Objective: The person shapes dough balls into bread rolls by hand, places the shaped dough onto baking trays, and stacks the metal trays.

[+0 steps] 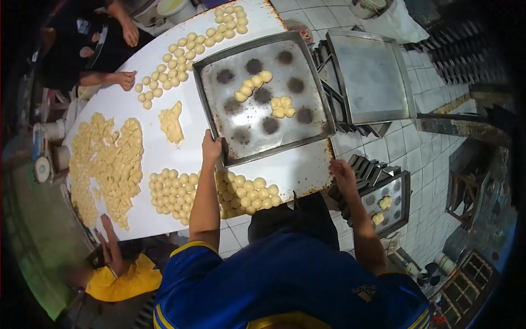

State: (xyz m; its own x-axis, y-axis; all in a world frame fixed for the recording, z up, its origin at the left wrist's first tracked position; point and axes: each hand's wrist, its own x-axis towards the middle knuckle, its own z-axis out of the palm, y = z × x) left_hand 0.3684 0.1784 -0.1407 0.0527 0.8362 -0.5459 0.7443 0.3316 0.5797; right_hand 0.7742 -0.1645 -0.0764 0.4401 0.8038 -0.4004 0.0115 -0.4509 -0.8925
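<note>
A metal baking tray with dark round stains lies on the white table. My left hand grips its near left corner. On the tray sit a slanted row of joined dough balls and a compact cluster of dough balls. My right hand hangs just past the table's right edge, apart from the tray, its fingers loosely curled with nothing visible in them. Dough balls are packed along the table's near edge, partly hidden behind my left forearm.
Cut dough pieces cover the table's left side; a flat dough lump lies mid-table. More dough balls line the far side, near a co-worker's hand. Another person in yellow works at lower left. Trays are stacked right.
</note>
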